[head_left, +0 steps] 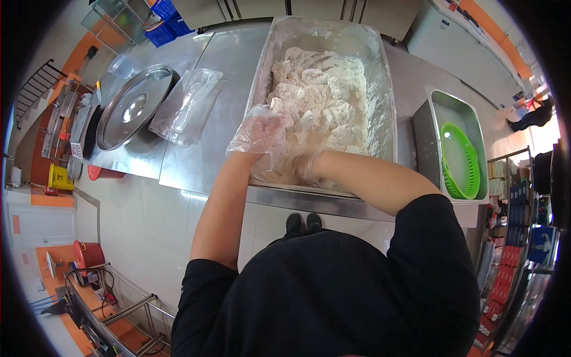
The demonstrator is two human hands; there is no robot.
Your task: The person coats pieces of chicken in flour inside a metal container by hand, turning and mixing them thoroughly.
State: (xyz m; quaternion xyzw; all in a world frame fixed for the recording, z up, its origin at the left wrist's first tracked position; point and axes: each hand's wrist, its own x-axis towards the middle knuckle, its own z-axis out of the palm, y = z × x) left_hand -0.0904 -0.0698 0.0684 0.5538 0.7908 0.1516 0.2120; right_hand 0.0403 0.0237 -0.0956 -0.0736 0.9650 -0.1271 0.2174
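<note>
Both grips unclear in tray [380, 89]: left hand [257, 132] eight o'clock, right hand [307, 165] six; ideally, turn floury lumps [324, 101] gently.

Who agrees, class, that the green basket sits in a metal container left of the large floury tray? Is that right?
The side is wrong: the head view shows the green basket in a metal container right of the large floury tray.

And here's my steel table [231, 59], shining under the lights! On the left, a clear tub [122, 66], then a round lid [132, 108] (what's beneath it, I can't tell), a plastic bag [187, 107] just beside; then the big tray [380, 74], and rightmost, a deep pan [423, 140]!
</note>
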